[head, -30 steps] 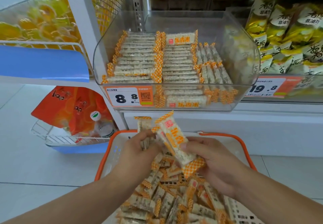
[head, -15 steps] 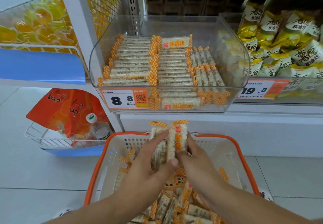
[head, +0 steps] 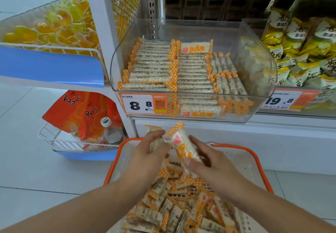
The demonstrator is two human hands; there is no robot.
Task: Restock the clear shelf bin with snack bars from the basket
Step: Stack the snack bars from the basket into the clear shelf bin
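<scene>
Two hands are kept low over the basket (head: 261,162), with the clear bin (head: 254,69) straight above and ahead. A snack bar (head: 183,145) is pinched by the right hand (head: 212,167), its long axis tilted up-left; several bars are gripped by the left hand (head: 147,156). Half a second ago it stood upright.

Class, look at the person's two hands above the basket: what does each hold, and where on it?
The right hand holds one snack bar by its lower half. The left hand grips a few bars around their middles.
</scene>
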